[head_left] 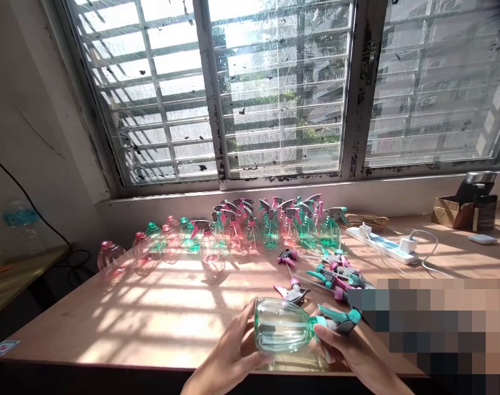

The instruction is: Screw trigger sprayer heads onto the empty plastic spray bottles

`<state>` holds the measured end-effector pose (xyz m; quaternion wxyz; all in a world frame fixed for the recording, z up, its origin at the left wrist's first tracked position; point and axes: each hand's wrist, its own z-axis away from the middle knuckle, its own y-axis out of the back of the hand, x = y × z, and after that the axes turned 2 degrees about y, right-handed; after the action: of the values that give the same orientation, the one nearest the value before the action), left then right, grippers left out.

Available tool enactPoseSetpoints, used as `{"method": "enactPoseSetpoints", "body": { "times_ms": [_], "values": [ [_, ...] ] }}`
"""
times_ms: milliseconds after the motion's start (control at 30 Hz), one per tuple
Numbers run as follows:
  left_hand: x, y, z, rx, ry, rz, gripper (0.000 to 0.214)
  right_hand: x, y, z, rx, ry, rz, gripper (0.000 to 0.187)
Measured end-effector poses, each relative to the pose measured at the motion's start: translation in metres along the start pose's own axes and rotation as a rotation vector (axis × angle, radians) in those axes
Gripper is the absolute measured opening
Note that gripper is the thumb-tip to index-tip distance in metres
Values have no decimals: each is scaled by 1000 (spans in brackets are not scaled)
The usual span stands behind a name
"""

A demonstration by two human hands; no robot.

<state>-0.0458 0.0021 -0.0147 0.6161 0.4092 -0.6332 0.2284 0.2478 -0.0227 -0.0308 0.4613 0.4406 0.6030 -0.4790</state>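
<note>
A clear green spray bottle (283,325) lies sideways between my hands near the table's front edge, its base to the left. My left hand (233,351) wraps round the base end. At the neck, the fingers of my right hand (336,343) close round the teal collar of the grey and teal trigger sprayer (341,319), which sits on the bottle's mouth. Just beyond the bottle lies a loose pink and grey trigger sprayer (293,292). A pile of loose pink, teal and grey sprayers (336,271) with thin tubes is behind my right hand.
Several pink and green bottles with sprayers (270,233) stand in rows by the window wall. Open-necked bottles, such as a pink one (145,255), stand at the left. A white power strip (381,245) with cables and a cardboard box (453,211) are at the right.
</note>
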Motion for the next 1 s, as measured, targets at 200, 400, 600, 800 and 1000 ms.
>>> {"method": "enactPoseSetpoints", "body": {
  "times_ms": [200, 400, 600, 800, 1000],
  "values": [
    [0, 0, 0, -22, -34, -10, 85, 13, 5, -3, 28, 4, 66, 47],
    [-2, 1, -1, -1, 0, 11, 106, 8, 4, -2, -18, 7, 14, 42],
    [-2, 0, -1, 4, 6, 65, 99, 3, 3, -2, -37, 26, -9, 44],
    [-5, 1, 0, -23, -60, 85, 82, 6, 6, 0, -38, -11, 45, 46],
    [-11, 4, -1, 56, 30, -29, 109, 0, 3, 1, -77, 3, 42, 50]
  ]
}}
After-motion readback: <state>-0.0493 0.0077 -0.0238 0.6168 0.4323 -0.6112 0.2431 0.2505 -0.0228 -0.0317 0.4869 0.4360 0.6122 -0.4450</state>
